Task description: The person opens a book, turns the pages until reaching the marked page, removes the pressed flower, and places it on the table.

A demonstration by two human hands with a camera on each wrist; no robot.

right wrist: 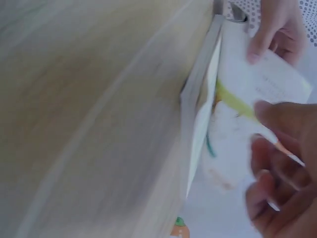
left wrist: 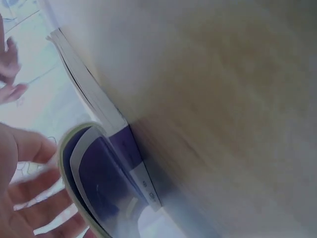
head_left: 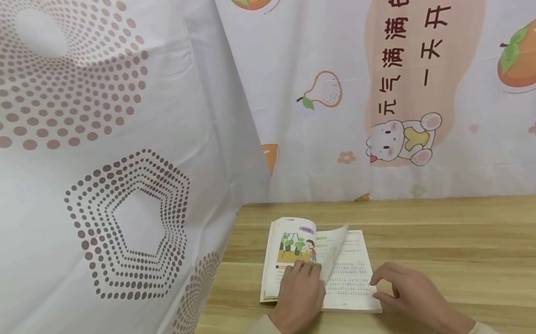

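At the near right, the person's right hand [head_left: 414, 293] is just beside the book's right edge, its fingers loosely bent, thumb and forefinger apart, holding nothing. To its left, the left hand [head_left: 298, 299] rests on the left-hand pages, fingers slightly spread. The open white paper book [head_left: 350, 278] lies on the left part of the brown wood-grain table [head_left: 476, 232]; between its halves, one thin white printed leaf [head_left: 334, 249] stands tilted. The left-hand page contains a coloured garden picture [head_left: 293, 247]. Beyond hangs a white fruit-patterned fabric curtain [head_left: 297, 153].
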